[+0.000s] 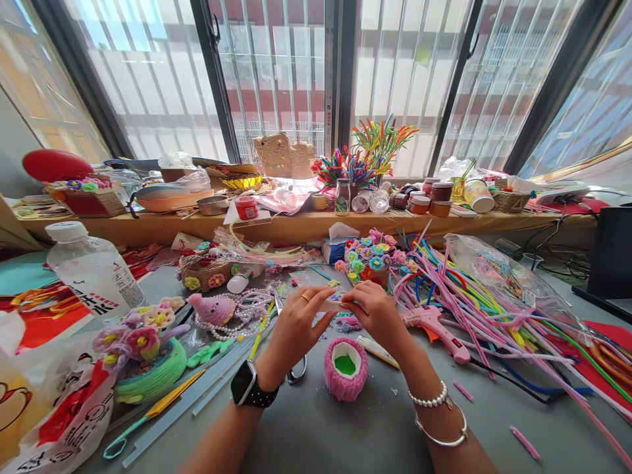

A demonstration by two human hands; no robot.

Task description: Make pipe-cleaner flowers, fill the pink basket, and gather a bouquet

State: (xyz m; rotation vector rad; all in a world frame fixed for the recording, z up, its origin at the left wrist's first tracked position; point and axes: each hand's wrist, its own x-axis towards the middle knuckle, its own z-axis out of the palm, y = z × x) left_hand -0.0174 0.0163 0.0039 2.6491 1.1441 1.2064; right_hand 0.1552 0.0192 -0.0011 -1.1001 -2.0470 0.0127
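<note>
My left hand [299, 324] and my right hand [376, 317] meet above the table. Their fingertips pinch a small whitish piece [330, 305] between them; its kind is not clear. Just below sits a round pink fuzzy cup [346, 390], with a white inner wall and a green bottom. A pale pen-like stick [378, 352] lies behind it, near my right wrist. Scissors [297, 372] show partly beneath my left hand. To the right rests a pink hot glue gun [442, 332] with a black cord.
Pink, blue and yellow pipe cleaners [464, 289] pile up at right. A flower basket [372, 263] stands behind my hands. At left are a pink cone-shaped figure [214, 309], beads [251, 308], a green crescent with flowers [153, 372], clear glue sticks [172, 421] and a bottle [93, 270].
</note>
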